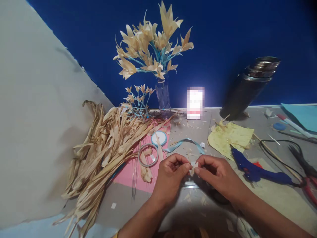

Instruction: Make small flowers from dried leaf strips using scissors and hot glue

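A small pale piece point(193, 168), which looks like dried corn husk, is pinched between my two hands just above the table. My left hand point(170, 175) grips its left side between thumb and forefinger. On the right side, the thumb and fingertips of my right hand point(218, 172) close on the same piece. Fingertips hide part of it. Left of my hands lie a tape roll point(140, 159) and a white spool of blue ribbon point(158, 138). Some of the blue ribbon point(188, 140) curls out beyond my fingers.
Dried corn husks point(99, 158) are heaped at left, partly over pink paper point(123, 177). Husk flowers point(148, 39) stand in a clear bottle point(162, 96). A lit phone point(194, 104) and dark flask point(247, 89) stand behind. At right lie a blue glue gun point(257, 170) and scissors point(309, 178).
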{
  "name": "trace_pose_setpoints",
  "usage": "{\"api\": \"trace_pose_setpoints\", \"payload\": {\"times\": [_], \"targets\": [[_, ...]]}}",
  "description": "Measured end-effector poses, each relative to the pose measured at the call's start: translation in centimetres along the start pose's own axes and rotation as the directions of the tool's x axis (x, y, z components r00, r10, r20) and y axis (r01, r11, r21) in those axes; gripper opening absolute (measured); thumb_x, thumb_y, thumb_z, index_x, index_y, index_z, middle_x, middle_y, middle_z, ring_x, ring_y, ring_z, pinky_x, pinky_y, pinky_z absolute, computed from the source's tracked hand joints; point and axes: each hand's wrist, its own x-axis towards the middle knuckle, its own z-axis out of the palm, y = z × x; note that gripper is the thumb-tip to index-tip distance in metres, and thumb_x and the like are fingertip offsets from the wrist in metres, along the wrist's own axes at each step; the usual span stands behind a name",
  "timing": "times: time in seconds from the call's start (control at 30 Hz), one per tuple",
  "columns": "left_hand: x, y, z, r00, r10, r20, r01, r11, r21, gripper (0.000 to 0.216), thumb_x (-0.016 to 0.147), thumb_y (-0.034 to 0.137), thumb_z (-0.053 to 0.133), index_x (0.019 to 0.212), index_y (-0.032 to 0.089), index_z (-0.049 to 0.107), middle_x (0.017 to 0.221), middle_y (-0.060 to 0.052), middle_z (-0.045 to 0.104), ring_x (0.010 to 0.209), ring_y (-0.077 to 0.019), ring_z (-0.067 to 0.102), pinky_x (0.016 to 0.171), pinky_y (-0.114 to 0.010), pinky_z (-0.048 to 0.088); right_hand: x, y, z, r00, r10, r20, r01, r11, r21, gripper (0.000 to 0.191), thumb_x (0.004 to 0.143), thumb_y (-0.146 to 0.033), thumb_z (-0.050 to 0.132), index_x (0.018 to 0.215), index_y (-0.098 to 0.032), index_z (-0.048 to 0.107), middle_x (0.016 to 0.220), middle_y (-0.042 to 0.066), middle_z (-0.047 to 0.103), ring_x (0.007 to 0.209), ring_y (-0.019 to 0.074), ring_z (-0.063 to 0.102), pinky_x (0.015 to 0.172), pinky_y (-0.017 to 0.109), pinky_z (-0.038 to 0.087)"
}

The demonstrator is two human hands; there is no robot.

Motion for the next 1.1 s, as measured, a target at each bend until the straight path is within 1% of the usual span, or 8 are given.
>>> {"api": "trace_pose_setpoints", "payload": {"times": [0.1, 0.23, 0.43, 0.53, 0.63, 0.8, 1.0, 1.1], "targets": [[-0.3, 0.4, 0.2, 0.998, 0.061, -0.011, -0.059, 0.989, 0.136, 0.012, 0.073, 0.024, 0.077, 0.073, 0.016, 0.069, 0.067, 0.000, 0.063, 0.064, -0.0119, 0.053, 0.062, -0.024, 0.040, -0.1, -0.3, -0.1, 1.000, -0.021, -0.008, 0.021, 0.999, -0.041, 0.023, 0.080, -0.038, 0.070, 0.067, -0.021, 0.060, 0.055, -0.005, 0.046, 0.054, 0.0123, 0.037, 0.050, 0.026, 0.026], [-0.5, -0.1, 0.7, 0.999, 0.050, -0.018, -0.048, 0.991, 0.124, 0.014, 0.073, 0.027, 0.075, 0.073, 0.016, 0.067, 0.065, 0.001, 0.060, 0.061, -0.0116, 0.050, 0.060, -0.025, 0.039, -0.2, -0.2, -0.2, 1.000, -0.010, 0.012, 0.010, 1.000, 0.021, 0.024, 0.082, -0.040, 0.071, 0.071, -0.020, 0.062, 0.057, -0.005, 0.047, 0.055, 0.0121, 0.037, 0.050, 0.025, 0.027], [-0.8, -1.3, 1.3, 0.956, 0.177, -0.232, -0.152, 0.981, 0.125, 0.015, 0.076, 0.031, 0.075, 0.078, 0.018, 0.066, 0.071, 0.000, 0.062, 0.067, -0.0143, 0.056, 0.065, -0.026, 0.044, -0.4, -0.1, 0.8, 1.000, -0.009, 0.003, 0.009, 0.990, 0.139, 0.025, 0.079, -0.043, 0.075, 0.079, -0.020, 0.065, 0.064, -0.004, 0.054, 0.058, 0.0128, 0.044, 0.054, 0.025, 0.034], [-1.0, -1.7, 1.5, 0.926, 0.261, -0.272, -0.221, 0.960, 0.170, 0.013, 0.077, 0.031, 0.075, 0.078, 0.019, 0.068, 0.077, -0.002, 0.066, 0.076, -0.0169, 0.060, 0.072, -0.027, 0.048, -0.4, -0.4, 1.4, 0.999, -0.014, -0.050, 0.022, 0.986, 0.168, 0.027, 0.079, -0.045, 0.075, 0.076, -0.020, 0.064, 0.063, -0.004, 0.052, 0.057, 0.0121, 0.042, 0.054, 0.025, 0.034], [-1.0, -1.9, 1.5, 0.930, 0.254, -0.264, -0.221, 0.964, 0.149, 0.014, 0.077, 0.031, 0.075, 0.078, 0.019, 0.068, 0.078, -0.002, 0.067, 0.077, -0.0172, 0.060, 0.074, -0.027, 0.048, -0.4, -0.8, 1.4, 0.999, 0.004, -0.050, 0.006, 0.978, 0.207, 0.030, 0.078, -0.045, 0.076, 0.071, -0.020, 0.062, 0.060, -0.005, 0.049, 0.056, 0.0117, 0.040, 0.052, 0.025, 0.033], [-0.9, -1.3, 1.0, 0.982, 0.120, -0.148, -0.114, 0.992, 0.048, 0.018, 0.078, 0.034, 0.075, 0.078, 0.019, 0.065, 0.070, -0.001, 0.063, 0.065, -0.0140, 0.054, 0.064, -0.026, 0.044, -0.4, -0.5, 0.8, 1.000, 0.019, 0.018, -0.022, 0.989, 0.150, 0.025, 0.077, -0.039, 0.074, 0.067, -0.020, 0.060, 0.056, -0.006, 0.045, 0.055, 0.0114, 0.037, 0.051, 0.024, 0.028], [-0.7, -0.2, 1.0, 0.984, 0.146, -0.098, -0.124, 0.970, 0.208, 0.013, 0.075, 0.028, 0.075, 0.074, 0.019, 0.066, 0.067, 0.001, 0.059, 0.064, -0.0131, 0.051, 0.061, -0.024, 0.041, -0.4, -0.8, 0.2, 0.992, 0.008, 0.124, -0.021, 0.995, 0.100, 0.019, 0.075, -0.031, 0.072, 0.064, -0.021, 0.061, 0.057, -0.004, 0.052, 0.055, 0.0119, 0.042, 0.051, 0.024, 0.030], [-0.3, 0.4, 1.4, 0.987, 0.136, -0.081, -0.116, 0.970, 0.213, 0.014, 0.074, 0.030, 0.075, 0.073, 0.019, 0.065, 0.063, 0.002, 0.057, 0.060, -0.0124, 0.050, 0.058, -0.024, 0.040, -1.3, -1.2, -1.9, 0.994, 0.016, 0.104, -0.018, 1.000, 0.017, 0.015, 0.077, -0.033, 0.071, 0.069, -0.021, 0.066, 0.061, 0.000, 0.062, 0.056, 0.0150, 0.050, 0.051, 0.025, 0.036]]}}
